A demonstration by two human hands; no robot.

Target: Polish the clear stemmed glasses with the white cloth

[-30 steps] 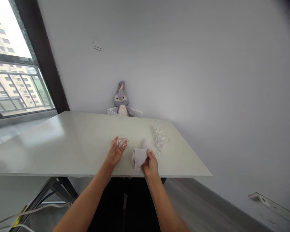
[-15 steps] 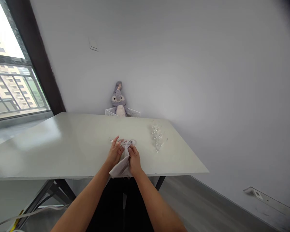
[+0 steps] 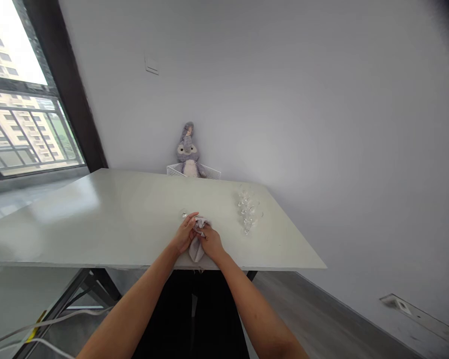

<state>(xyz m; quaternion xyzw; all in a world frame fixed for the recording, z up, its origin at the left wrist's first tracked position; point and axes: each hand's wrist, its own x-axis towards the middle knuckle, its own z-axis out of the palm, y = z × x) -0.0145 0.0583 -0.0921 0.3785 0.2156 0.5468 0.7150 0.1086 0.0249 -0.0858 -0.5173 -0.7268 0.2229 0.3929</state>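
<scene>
In front of me, just above the near part of the table, both hands are close together around a pale grey cloth. My left hand is wrapped round a clear glass object, whose small round end shows beyond the fingers. Hand and cloth hide most of this glass, so its full shape is unclear. My right hand grips the bunched cloth and presses it against the glass, its fingertips partly hidden. A loose corner of cloth hangs below the hands.
Several clear glass pieces stand grouped on the right of the pale table. A grey plush toy sits in a white basket behind the far edge, against the wall. White cables run at the lower left.
The cloth has been gathered up between the hands, with less of it hanging down. My right hand has turned inward over it, and more of the glass is covered. The view has shifted slightly.
</scene>
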